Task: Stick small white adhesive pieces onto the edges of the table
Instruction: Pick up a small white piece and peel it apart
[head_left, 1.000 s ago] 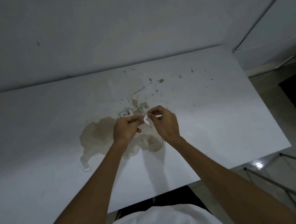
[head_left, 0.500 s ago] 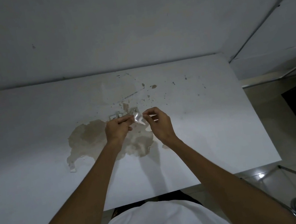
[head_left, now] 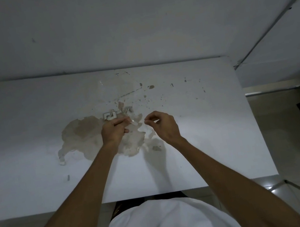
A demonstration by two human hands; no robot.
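A small white adhesive piece (head_left: 133, 122) was pinched at the fingertips of the left hand (head_left: 113, 131), mid-frame above the stained white table (head_left: 30, 132). The right hand (head_left: 164, 125), just to its right, was curled in a pinch; whether anything was held could not be told. Every table edge lay well apart; the near edge, lower in frame, was judged closest.

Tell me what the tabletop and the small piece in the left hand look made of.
Tabletop: white matte coating, likely laminate or paint, flaked off to a tan board underneath. The piece pinched by the left hand: thin, glossy, translucent film, possibly adhesive backing; too small to be sure.
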